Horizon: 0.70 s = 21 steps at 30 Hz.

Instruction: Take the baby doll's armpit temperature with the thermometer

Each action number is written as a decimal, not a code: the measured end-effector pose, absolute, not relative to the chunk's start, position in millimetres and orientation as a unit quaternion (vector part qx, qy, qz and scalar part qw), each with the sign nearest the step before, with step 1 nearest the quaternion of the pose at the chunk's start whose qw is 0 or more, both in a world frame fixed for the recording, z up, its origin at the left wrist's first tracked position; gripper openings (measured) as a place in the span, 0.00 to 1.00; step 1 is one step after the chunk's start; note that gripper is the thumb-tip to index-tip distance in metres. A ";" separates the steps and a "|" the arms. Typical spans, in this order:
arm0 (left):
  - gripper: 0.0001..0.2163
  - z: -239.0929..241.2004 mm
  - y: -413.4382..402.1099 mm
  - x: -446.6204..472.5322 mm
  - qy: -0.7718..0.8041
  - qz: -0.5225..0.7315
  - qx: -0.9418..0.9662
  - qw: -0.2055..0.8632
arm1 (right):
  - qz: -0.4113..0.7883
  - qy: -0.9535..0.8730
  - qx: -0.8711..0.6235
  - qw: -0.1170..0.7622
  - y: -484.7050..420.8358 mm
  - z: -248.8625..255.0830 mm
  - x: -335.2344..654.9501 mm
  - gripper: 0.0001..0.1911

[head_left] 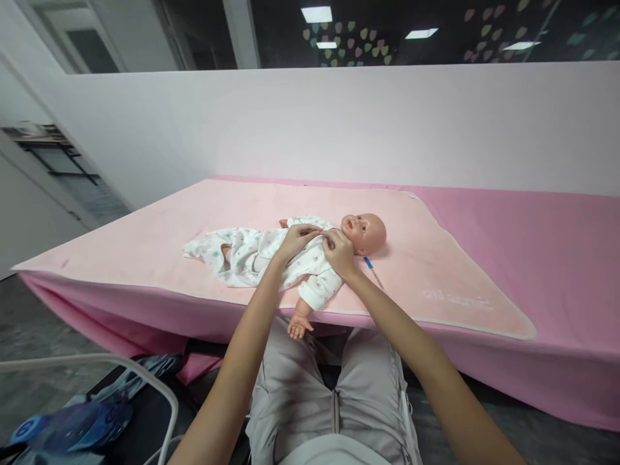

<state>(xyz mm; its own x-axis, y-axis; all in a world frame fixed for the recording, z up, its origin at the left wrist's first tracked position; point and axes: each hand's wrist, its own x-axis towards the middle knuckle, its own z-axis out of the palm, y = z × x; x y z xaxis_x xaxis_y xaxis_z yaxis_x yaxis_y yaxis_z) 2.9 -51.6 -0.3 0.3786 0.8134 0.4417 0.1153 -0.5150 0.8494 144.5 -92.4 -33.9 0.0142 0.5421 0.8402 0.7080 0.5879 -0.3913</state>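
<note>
Doll (271, 245) on back on pink mat (426, 258). Left hand (301, 241) and right hand (340, 252) at shirt (317, 259) top, fingers bent; can't tell if pinching cloth. Blue-tipped stick (369, 264) near.

A white wall (411, 129) is topped by dark windows (281, 39), in which rectangular lights (317, 14) are seen. Grey flooring (24, 316) is exposed at left.

Doll's chest (312, 258) partly behind left hand (299, 239), right hand (340, 252); mat lettering (458, 299) illegible.

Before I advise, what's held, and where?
Left hand and right hand are at the white printed cloth garment, upper front; gripping can't be told.
</note>
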 end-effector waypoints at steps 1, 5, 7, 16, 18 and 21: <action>0.14 -0.3 -50.9 2.8 0.316 0.458 0.738 0.380 | -0.075 -0.698 -0.449 0.554 -91.7 -34.0 144.5 0.12; 0.15 0.0 -50.0 2.2 0.320 0.453 0.742 0.377 | -0.075 -0.697 -0.452 0.551 -90.4 -33.2 144.2 0.13; 0.15 0.6 -51.3 2.3 0.319 0.451 0.742 0.380 | -0.073 -0.697 -0.449 0.555 -91.0 -32.7 144.0 0.13; 0.15 -1.5 -51.2 3.2 0.333 0.451 0.730 0.391 | -0.072 -0.705 -0.428 0.560 -93.4 -32.5 143.8 0.13; 0.15 -2.1 -50.6 3.1 0.329 0.453 0.727 0.398 | -0.071 -0.706 -0.428 0.559 -93.3 -32.9 143.9 0.13; 0.15 -1.8 -50.7 2.7 0.327 0.455 0.722 0.406 | -0.071 -0.705 -0.429 0.560 -93.5 -33.1 143.8 0.12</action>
<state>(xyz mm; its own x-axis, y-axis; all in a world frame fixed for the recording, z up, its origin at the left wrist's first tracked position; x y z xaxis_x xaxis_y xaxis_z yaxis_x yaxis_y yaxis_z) 2.7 -50.7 -1.8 0.3725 0.8411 0.3922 0.1027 -0.4574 0.8833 143.8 -93.5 -33.1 -0.0052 0.5255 0.8508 0.6851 0.6217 -0.3798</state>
